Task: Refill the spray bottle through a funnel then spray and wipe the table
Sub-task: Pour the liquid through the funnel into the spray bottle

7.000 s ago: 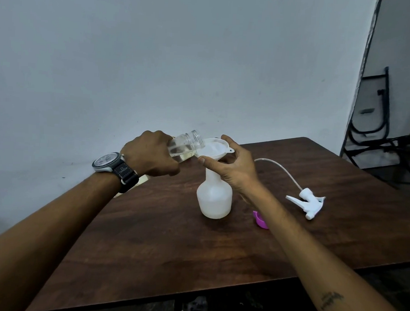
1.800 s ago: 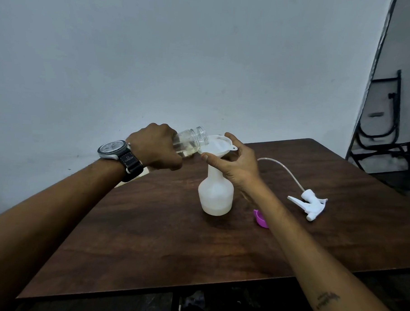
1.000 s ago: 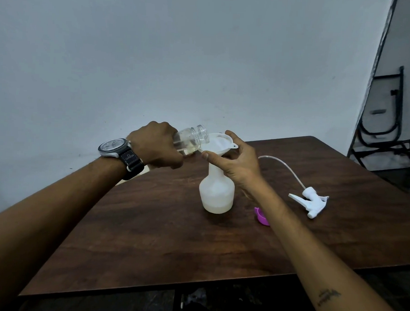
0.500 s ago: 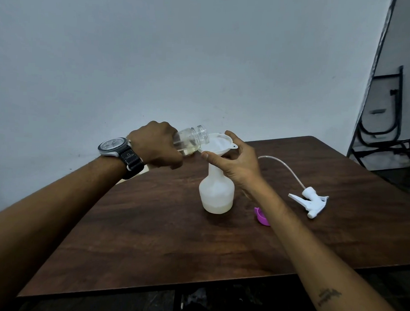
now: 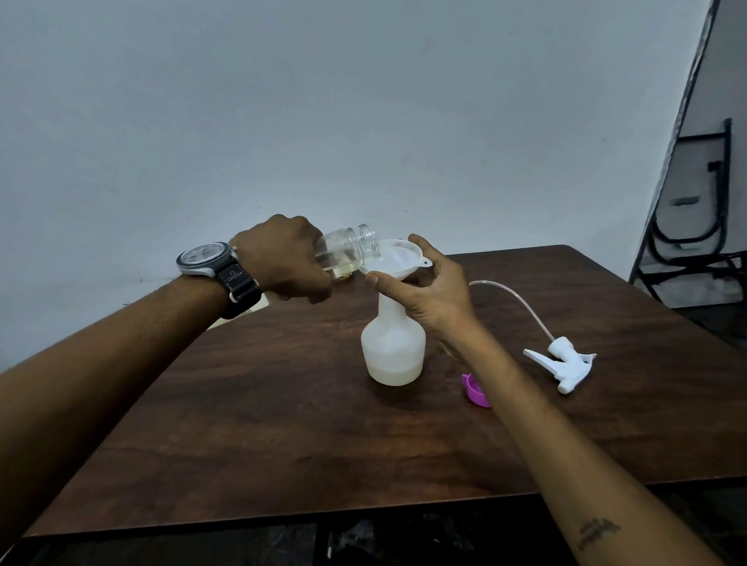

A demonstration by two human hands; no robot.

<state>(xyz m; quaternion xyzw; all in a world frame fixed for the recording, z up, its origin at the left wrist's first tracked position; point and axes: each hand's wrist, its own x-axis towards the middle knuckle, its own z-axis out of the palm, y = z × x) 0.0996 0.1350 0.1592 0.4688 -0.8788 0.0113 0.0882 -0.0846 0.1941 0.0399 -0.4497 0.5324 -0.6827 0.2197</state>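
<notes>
Head view: left hand (image 5: 281, 257) grips tilted jar (image 5: 347, 249) over funnel (image 5: 396, 262), which right hand (image 5: 431, 291) pinches atop spray bottle (image 5: 392, 348).

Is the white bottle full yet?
No. The spray bottle holds only a shallow layer of liquid at its bottom; the rest looks empty.

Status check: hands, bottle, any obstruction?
Left hand tipping jar into funnel. Right hand steadying funnel. Spray bottle barely filled. Nothing obstructing.
</notes>
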